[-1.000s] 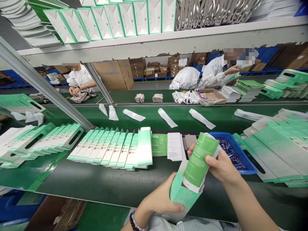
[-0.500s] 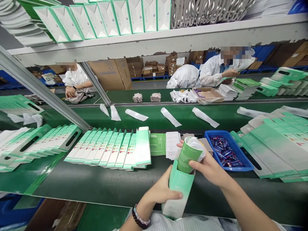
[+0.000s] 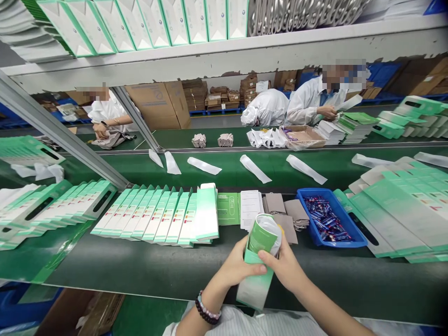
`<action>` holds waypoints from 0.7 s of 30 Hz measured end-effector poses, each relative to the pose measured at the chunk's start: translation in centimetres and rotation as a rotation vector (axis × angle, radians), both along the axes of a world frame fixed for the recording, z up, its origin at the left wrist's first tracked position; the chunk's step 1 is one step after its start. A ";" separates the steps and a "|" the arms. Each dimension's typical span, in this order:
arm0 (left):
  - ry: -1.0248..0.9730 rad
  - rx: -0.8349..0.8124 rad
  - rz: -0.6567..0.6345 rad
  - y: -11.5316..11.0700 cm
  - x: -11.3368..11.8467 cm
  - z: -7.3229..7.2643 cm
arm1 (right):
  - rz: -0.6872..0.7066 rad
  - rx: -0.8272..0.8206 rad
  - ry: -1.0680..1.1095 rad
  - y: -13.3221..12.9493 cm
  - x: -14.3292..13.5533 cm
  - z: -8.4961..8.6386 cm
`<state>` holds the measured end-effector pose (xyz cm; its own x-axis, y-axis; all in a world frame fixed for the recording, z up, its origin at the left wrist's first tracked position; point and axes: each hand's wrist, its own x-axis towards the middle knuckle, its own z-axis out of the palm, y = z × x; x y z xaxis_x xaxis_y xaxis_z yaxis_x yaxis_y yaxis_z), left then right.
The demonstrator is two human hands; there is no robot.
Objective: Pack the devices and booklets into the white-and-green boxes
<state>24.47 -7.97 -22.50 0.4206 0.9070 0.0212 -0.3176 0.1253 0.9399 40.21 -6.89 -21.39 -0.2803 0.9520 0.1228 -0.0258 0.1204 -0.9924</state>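
A green-and-white carton stands tilted in front of my body, its open end upward. My left hand wraps round its left side, thumb across the front. Out of the open end sticks a curled green leaflet, rolled round a white plastic pouch. My right hand closes on the leaflet and pouch at the carton's mouth, thumb on the front. Its far fingers are hidden behind the roll. Behind my hands lie grey-brown folded pouches, a stack of white leaflets and green booklets.
A blue bin of batteries stands right of my hands. Rows of cartons lean on the left, with flat cartons at right. White sleeves lie on the green conveyor. A shelf hangs overhead; co-workers sit beyond.
The rolled leaflet and pouch have slid deeper into the carton, my right hand moving down with them. The white sleeves have shifted right on the conveyor.
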 end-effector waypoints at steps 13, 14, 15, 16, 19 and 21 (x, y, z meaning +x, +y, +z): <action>0.454 0.274 0.187 -0.8 -0.4 1.2 | 0.134 1.098 -0.517 1.2 3.2 6.7; 0.499 0.281 0.188 -0.8 -0.4 1.0 | 0.128 1.163 -0.548 0.9 3.1 6.2; 0.527 0.286 0.186 -0.8 -0.4 0.8 | 0.130 1.226 -0.589 0.5 3.0 5.6; 0.535 0.290 0.184 -0.8 -0.5 0.6 | 0.136 1.286 -0.640 0.1 2.9 4.9; 0.483 0.298 0.197 -0.9 -0.5 0.7 | 0.111 1.362 -0.835 -1.0 2.8 3.4; 0.458 0.307 0.221 -0.9 -0.6 0.8 | 0.083 1.342 -0.957 -1.6 2.6 3.3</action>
<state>23.88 -8.88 -21.73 0.2504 0.9552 0.1578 0.1412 -0.1973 0.9701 42.83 -8.45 -18.08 -0.7758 0.2949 0.5578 0.4459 0.8817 0.1540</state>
